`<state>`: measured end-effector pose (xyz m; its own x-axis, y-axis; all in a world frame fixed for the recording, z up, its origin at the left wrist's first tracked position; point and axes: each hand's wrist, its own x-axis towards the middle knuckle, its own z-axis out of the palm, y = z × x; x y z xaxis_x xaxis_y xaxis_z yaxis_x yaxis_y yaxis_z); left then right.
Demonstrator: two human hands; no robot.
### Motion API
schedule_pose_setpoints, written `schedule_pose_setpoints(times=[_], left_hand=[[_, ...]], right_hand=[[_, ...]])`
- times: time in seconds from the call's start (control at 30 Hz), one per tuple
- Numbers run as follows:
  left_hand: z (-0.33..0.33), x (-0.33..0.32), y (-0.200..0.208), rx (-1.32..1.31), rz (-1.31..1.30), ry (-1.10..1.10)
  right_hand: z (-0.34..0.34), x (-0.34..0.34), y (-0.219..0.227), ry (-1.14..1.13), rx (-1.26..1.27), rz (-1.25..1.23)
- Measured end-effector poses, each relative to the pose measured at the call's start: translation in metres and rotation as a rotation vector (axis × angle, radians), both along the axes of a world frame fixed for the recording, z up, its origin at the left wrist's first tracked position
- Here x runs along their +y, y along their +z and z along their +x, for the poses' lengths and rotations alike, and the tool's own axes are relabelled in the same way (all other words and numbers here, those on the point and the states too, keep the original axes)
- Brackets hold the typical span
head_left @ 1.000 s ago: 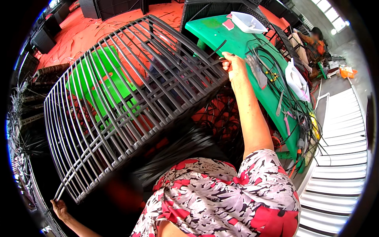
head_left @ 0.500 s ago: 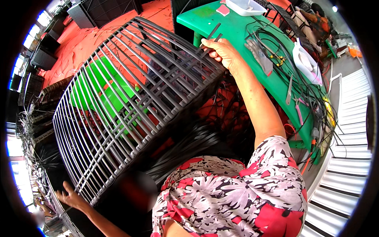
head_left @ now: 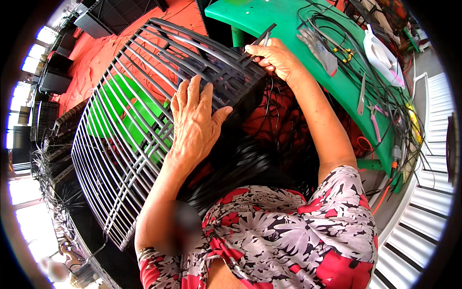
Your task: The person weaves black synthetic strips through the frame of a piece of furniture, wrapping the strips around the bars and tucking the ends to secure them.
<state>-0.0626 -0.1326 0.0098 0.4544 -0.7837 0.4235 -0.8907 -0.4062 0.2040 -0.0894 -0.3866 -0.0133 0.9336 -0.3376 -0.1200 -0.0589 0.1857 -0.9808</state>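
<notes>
I have the slatted frame (head_left: 146, 157) left of the table (head_left: 269, 15), a chair (head_left: 126, 85) beyond the frame, strands (head_left: 403, 117) and a tray (head_left: 380, 55) along the table's right side, and a corrugated panel (head_left: 416, 222) farther right.

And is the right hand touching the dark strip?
Touching: the head view shows the right hand pinching the dark strip between thumb and fingers.

The person wears a loose top (head_left: 288, 226) printed with large whitish-grey leaf or petal shapes on black, broken by patches of pinkish red. The same print covers the short right sleeve (head_left: 337, 190) and left sleeve (head_left: 161, 269), while the left hand (head_left: 193, 125) and right hand (head_left: 278, 59) are bare.
</notes>
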Motion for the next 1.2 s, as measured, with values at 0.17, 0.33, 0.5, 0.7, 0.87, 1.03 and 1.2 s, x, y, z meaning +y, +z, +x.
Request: schedule_pose_setpoints(times=[0.17,0.33,0.5,0.7,0.87,1.03,1.2], left_hand=[[0.003,-0.013,-0.012,0.03,-0.062,0.007],[0.003,-0.009,-0.008,0.055,-0.05,0.019],[0.0,-0.008,-0.005,0.135,-0.082,0.038],[-0.002,-0.017,-0.007,0.08,-0.141,0.069],[-0.005,-0.029,-0.005,0.012,-0.115,0.073],[-0.004,-0.032,-0.004,0.024,-0.081,0.056],[-0.005,-0.036,-0.002,0.059,-0.087,0.024]], right_hand=[[-0.012,-0.013,-0.002,0.066,0.018,0.042],[-0.016,-0.008,-0.006,0.025,-0.036,0.186],[-0.027,0.011,-0.01,-0.056,-0.079,0.269],[-0.029,0.025,-0.006,-0.208,-0.1,0.141],[-0.029,0.034,-0.007,-0.292,-0.086,0.037],[-0.028,0.041,-0.008,-0.36,-0.145,0.094],[-0.026,0.043,-0.015,-0.392,-0.212,0.188]])
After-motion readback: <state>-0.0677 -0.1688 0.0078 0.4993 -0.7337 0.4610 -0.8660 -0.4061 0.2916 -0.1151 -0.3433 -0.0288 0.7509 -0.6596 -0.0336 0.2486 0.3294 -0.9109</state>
